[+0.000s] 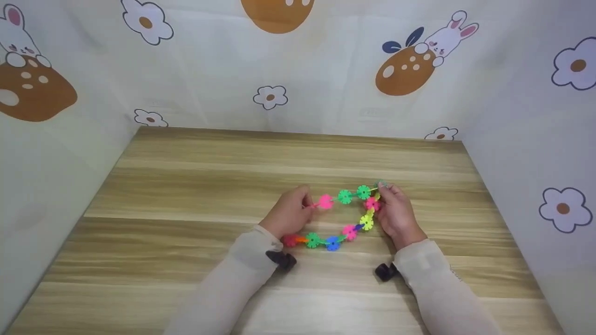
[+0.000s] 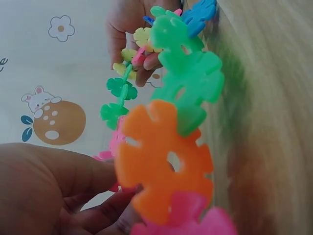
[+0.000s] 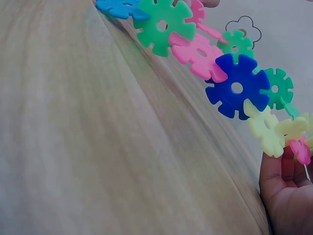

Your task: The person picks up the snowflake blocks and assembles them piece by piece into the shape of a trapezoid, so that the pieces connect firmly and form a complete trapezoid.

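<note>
A chain of notched plastic snowflake discs (image 1: 312,240), in pink, green, blue, yellow and orange, hangs in a loop between the hands. My left hand (image 1: 286,215) pinches it at a pink disc (image 1: 325,202). At the far right bend, my right hand (image 1: 398,215) pinches the chain close to yellow and pink discs; its fingers partly cover the pieces there. In the left wrist view an orange disc (image 2: 146,156) is nearest the camera, with green discs (image 2: 195,78) behind it. The right wrist view shows a dark blue disc (image 3: 227,100) slotted between pink and yellow ones.
A wood-grain table (image 1: 186,186) lies under the hands. Pale cloth walls (image 1: 316,93) printed with rabbits and flowers stand behind it and along both sides. A black wrist device (image 1: 285,261) is at the left cuff, another (image 1: 384,272) at the right.
</note>
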